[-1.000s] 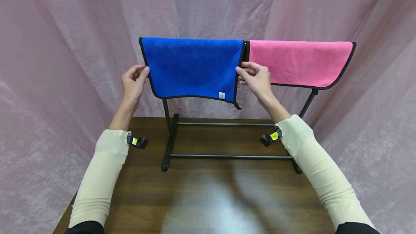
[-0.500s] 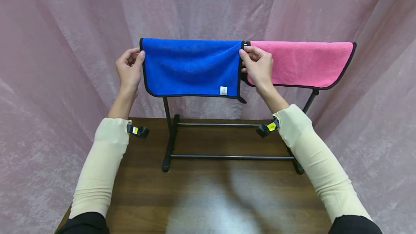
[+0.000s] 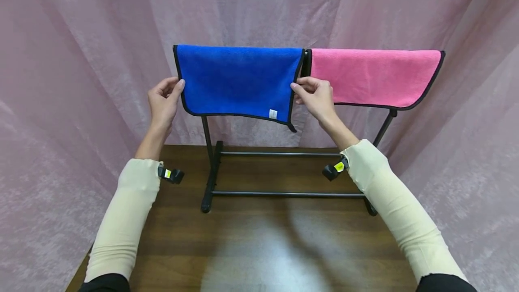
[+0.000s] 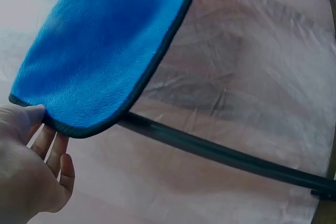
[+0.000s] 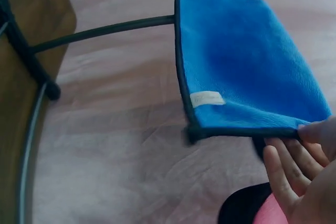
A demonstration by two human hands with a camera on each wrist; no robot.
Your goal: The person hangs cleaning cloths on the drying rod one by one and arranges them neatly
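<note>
Blue towel (image 3: 239,80) on the rack (image 3: 211,161), left of a pink towel (image 3: 373,75), is pinched at its side edges by left hand (image 3: 163,102) and right hand (image 3: 314,98).

A blue towel (image 3: 239,80) with black edging and a small white tag hangs folded over the rack's left half.

From my remote station, the rack's top bar (image 3: 307,53) was covered by the blue towel (image 3: 239,78) and the pink towel (image 3: 375,75), showing only in the gap between them. The white tag (image 3: 273,113) on the blue towel was too small for me to read. The left hand (image 4: 26,166) and right hand (image 5: 302,177) were cut off by the wrist views' edges.
</note>
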